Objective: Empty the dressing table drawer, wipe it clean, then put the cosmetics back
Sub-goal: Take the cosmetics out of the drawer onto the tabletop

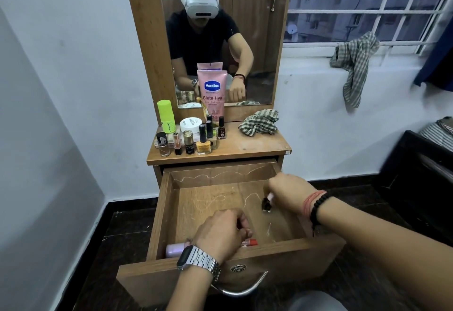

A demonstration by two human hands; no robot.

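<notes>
Nearest the camera, the left hand [221, 231], with a metal watch [198, 260] on its wrist, reaches down into the front of the open drawer [171, 212]. Its fingers are curled over something at the drawer's front wall, but what they grip is hidden under the hand, so whether they pinch it cannot be told. A pale pink tube [175, 249] lies along that front wall, showing to the left of the wrist, and a red-tipped stick [250, 242] pokes out to the right of the knuckles; both lie just beside or under the hand.

Farther in and to the right, the right hand [288, 191], wearing a black bead bracelet [318, 206] and red threads, pinches a small dark bottle [266, 204] by its top. The bottle hangs below the fingers, over the drawer floor near the right wall.

Beyond the drawer, the dressing table top [257, 146] holds a cluster of cosmetics on its left side: a yellow nail polish [204, 146], a green bottle [166, 117], a white jar [191, 124] and a tall pink Vaseline tube [212, 94] leaning at the mirror [252, 40]. A checked cloth [259, 123] lies crumpled on the right side.
</notes>
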